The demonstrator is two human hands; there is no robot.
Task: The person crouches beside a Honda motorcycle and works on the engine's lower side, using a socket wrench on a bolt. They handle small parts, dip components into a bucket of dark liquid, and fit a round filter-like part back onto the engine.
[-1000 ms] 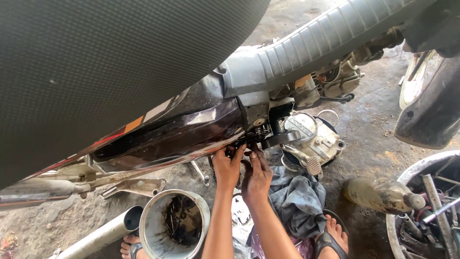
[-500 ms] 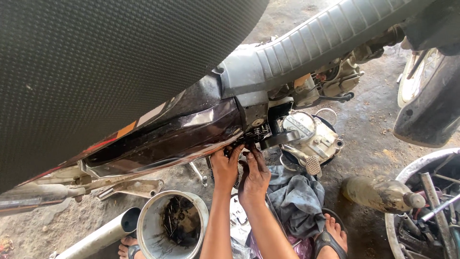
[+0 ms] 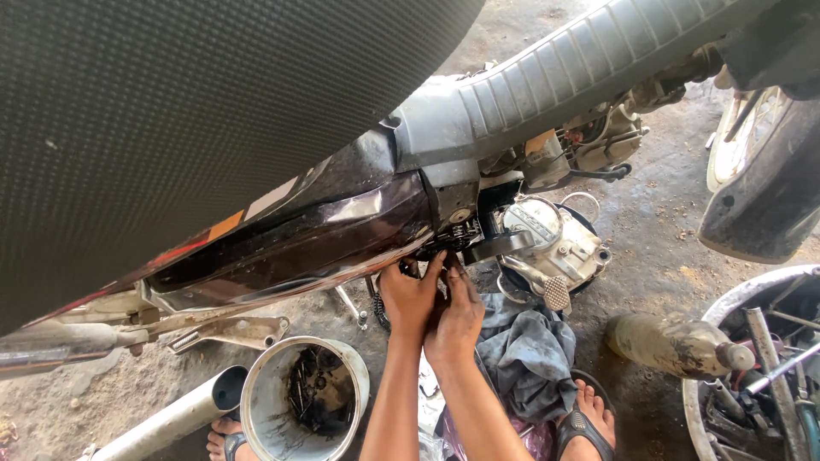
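I look down past a black textured motorcycle seat (image 3: 188, 111) at the bike's dark side panel (image 3: 299, 235). My left hand (image 3: 408, 297) and my right hand (image 3: 457, 318) reach up side by side under the panel's lower edge. Their fingertips press on a dark chain-and-sprocket part (image 3: 448, 239) beside the silver engine cover (image 3: 547, 239). What the fingers grip is hidden behind them. A kick lever (image 3: 547, 286) sticks out just right of my right hand.
A grey rag (image 3: 530, 358) lies on the ground under my arms. A round metal tin (image 3: 303, 397) with dark small parts stands at lower left, beside a silver exhaust pipe (image 3: 171, 418). A dirty bottle (image 3: 675, 346) and a basin of tools (image 3: 760, 367) sit at right.
Both hands have stayed at the same spot under the panel, with only slight shifts of the fingers. The view has barely moved.
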